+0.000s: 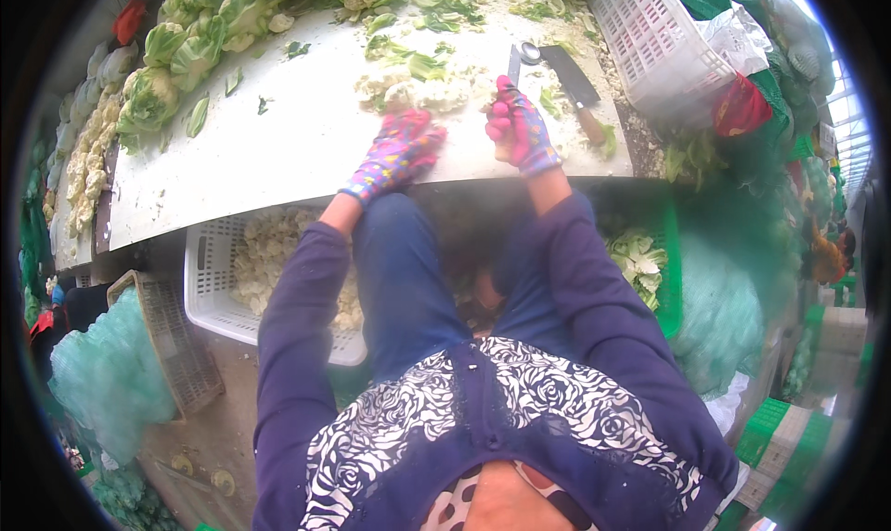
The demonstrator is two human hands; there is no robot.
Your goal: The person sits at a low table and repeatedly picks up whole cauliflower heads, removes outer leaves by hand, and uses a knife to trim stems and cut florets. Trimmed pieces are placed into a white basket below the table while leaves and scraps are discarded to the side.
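My left hand (400, 148), in a patterned glove with pink fingers, rests palm down on the white work board (278, 141). Its fingertips reach the near edge of a pile of cut cauliflower florets (418, 92), and I see nothing held in it. Motion blurs these fingers a little. In a matching glove, my right hand (518, 127) grips a small knife (514, 64), whose blade points away from me. Just beyond lies a round metal object (530, 53). To the right is a cleaver (574, 78) with a wooden handle. Loose green leaves (418, 64) lie over the florets.
Whole cauliflowers (150, 99) are heaped at the back left. A white crate (658, 50) stands at the back right. Below the board's front edge are a white basket of florets (202, 280) and a green crate (672, 273) with leaves. Green net sacks (111, 364) lie at left.
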